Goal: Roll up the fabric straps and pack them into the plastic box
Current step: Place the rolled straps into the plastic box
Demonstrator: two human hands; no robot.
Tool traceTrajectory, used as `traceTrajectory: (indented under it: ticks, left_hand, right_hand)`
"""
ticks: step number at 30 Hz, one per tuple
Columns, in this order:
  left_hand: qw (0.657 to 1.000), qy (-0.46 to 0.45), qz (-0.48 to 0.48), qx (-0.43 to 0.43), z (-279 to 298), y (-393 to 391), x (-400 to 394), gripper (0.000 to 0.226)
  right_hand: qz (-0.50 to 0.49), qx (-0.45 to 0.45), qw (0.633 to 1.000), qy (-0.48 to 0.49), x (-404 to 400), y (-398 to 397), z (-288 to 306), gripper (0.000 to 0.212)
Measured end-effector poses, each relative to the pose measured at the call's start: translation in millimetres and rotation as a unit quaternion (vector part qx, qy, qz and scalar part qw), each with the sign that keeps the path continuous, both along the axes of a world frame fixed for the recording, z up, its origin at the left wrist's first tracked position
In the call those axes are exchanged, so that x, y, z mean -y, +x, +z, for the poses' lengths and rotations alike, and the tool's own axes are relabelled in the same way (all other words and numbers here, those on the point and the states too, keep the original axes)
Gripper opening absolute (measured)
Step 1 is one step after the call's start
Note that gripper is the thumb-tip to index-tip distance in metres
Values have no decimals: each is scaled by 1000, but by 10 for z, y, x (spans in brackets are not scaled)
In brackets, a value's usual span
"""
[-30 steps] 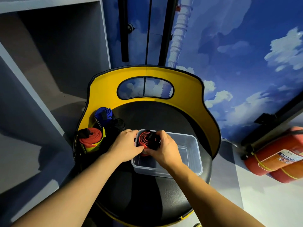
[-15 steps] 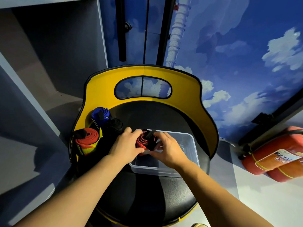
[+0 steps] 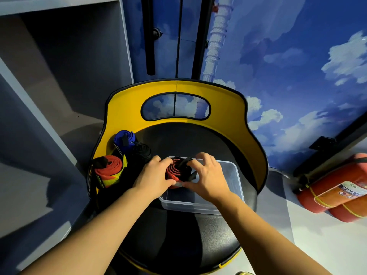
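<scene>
Head view shows a yellow-backed chair [image 3: 127, 108] with a black seat, on which a clear plastic box [image 3: 234, 181] stands, and at the seat's left edge three rolled straps wait outside it: a red and yellow roll [image 3: 108, 171], a blue roll [image 3: 124, 138] and a black roll [image 3: 142, 150]. Over the box's far left corner the left hand [image 3: 153, 175] and right hand [image 3: 206, 175] hold a red and black roll [image 3: 177, 169] between them, fingers curled around its sides, thumbs meeting below. Packing looks barely begun: this first roll is going in, three remain.
</scene>
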State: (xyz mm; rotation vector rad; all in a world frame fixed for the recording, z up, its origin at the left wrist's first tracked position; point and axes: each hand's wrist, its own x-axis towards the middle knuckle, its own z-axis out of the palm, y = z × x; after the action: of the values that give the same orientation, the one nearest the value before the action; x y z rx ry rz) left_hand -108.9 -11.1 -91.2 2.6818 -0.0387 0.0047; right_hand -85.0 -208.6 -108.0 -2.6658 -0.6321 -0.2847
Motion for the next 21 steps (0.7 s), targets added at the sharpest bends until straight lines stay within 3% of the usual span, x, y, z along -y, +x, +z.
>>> traceTrajectory:
  ticks: [2,4,12,21]
  left_hand:
    - [1000,-6,1,9,12,-6,-51,61]
    - [1000,-12,1,23,56,-19,-108,57]
    - [993,-98,45,55,372,-110,-504,18]
    - [993,-85,84,18,300,-164,-1086,20]
  right_hand:
    - [4,-12,1000,8,-6,-7,-11,78]
    - [16,-20,1000,9,-11,19,-30,66]
    - [21,-32,999,6,-49,16,-30,59]
    - [22,-24,999,10,-58,32,-52,54]
